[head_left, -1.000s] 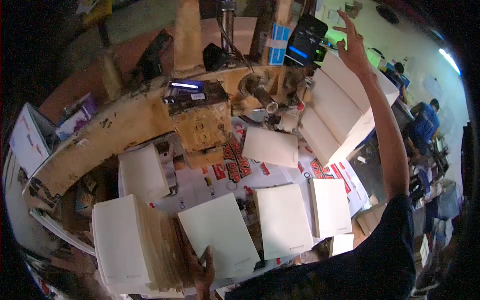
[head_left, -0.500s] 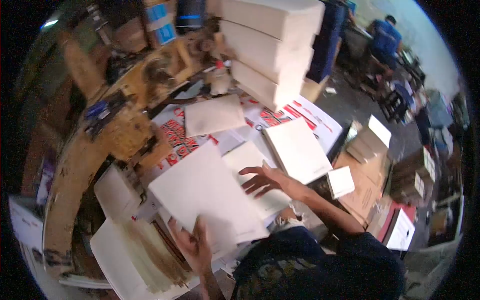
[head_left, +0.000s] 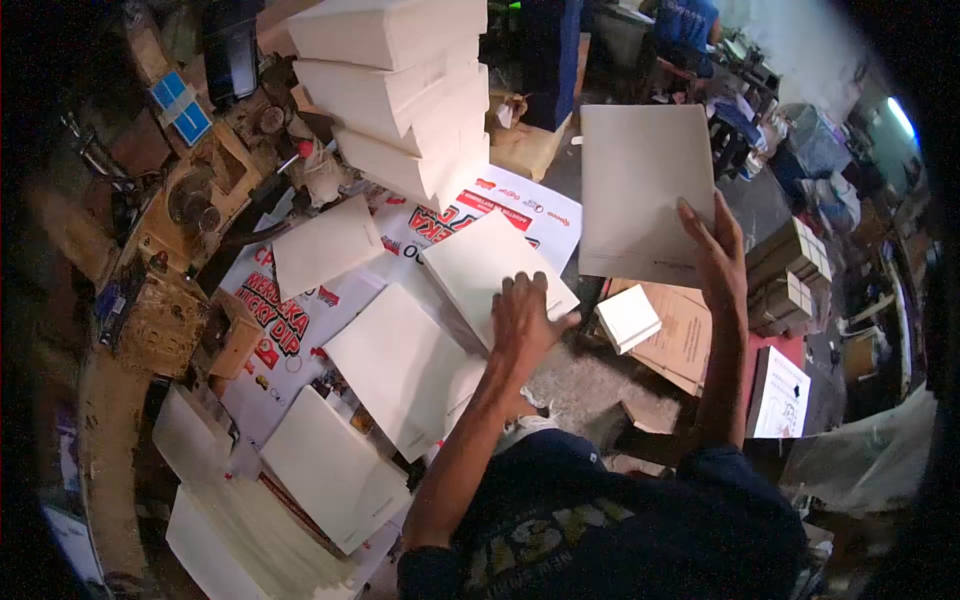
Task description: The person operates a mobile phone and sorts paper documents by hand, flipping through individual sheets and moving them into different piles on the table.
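My right hand (head_left: 716,248) grips the lower right edge of a cream booklet (head_left: 645,185), raised at the right, thumb on its face. My left hand (head_left: 525,322) lies on a cream booklet stack (head_left: 480,262), fingers slightly apart and thumb out to the side. Left of that stack, more pale booklets (head_left: 390,355) rest on the printed banner (head_left: 235,385). Nearer me at the lower left is another booklet (head_left: 330,465). A loose pale sheet (head_left: 325,245) lies farther back.
Tall stacks of cream blocks (head_left: 400,95) stand at the back. A small white pad (head_left: 630,318) sits on cardboard (head_left: 680,335) at the right. Wooden frames (head_left: 165,320) line the left. Another person (head_left: 685,22) is at the far back. Wrapped bundles (head_left: 790,260) stand at the right.
The view has turned right. My left hand has let go of its booklet and moved onto the central stack. My right hand has taken hold of a booklet and lifted it to the right.
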`<act>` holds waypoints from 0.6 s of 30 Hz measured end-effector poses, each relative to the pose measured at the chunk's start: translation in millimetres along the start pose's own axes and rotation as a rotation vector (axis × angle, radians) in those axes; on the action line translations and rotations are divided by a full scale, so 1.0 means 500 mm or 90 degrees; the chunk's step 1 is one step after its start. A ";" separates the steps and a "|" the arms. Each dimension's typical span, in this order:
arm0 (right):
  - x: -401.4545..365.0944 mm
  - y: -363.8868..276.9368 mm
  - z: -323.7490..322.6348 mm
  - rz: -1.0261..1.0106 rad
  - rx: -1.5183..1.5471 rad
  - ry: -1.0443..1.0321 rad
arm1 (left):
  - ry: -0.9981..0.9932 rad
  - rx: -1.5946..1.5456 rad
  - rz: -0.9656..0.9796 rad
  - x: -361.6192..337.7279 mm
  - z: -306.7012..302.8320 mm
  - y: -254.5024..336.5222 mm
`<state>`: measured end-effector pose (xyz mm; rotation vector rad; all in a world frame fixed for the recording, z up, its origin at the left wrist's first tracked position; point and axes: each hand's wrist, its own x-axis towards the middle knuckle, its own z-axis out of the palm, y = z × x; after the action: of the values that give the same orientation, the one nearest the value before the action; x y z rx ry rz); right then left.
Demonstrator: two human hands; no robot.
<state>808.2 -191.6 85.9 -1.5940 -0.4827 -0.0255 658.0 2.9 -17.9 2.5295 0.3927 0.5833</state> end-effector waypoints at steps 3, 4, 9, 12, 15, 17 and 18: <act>0.024 0.005 -0.034 -0.053 -0.003 -0.013 | 0.001 0.073 -0.011 0.020 0.051 -0.031; 0.023 -0.004 -0.036 -0.052 0.002 -0.026 | -0.044 -0.047 -0.018 0.028 0.041 -0.046; 0.056 0.063 -0.030 0.019 -0.014 -0.035 | -0.012 -0.305 -0.167 0.003 0.000 -0.075; 0.102 0.128 -0.025 0.086 0.003 -0.094 | 0.054 -0.407 -0.206 -0.019 -0.033 -0.052; 0.130 0.153 -0.005 0.097 0.035 -0.169 | 0.077 -0.526 -0.241 -0.031 -0.009 -0.068; 0.135 0.167 0.000 0.131 0.037 -0.137 | 0.121 -0.478 -0.232 -0.036 -0.022 -0.060; 0.134 0.186 0.003 0.128 0.038 -0.139 | 0.092 -0.470 -0.275 -0.047 -0.028 -0.054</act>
<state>898.4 -170.9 18.0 -1.5880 -0.4844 0.3157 626.7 22.4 -29.1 1.6431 0.6206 0.5996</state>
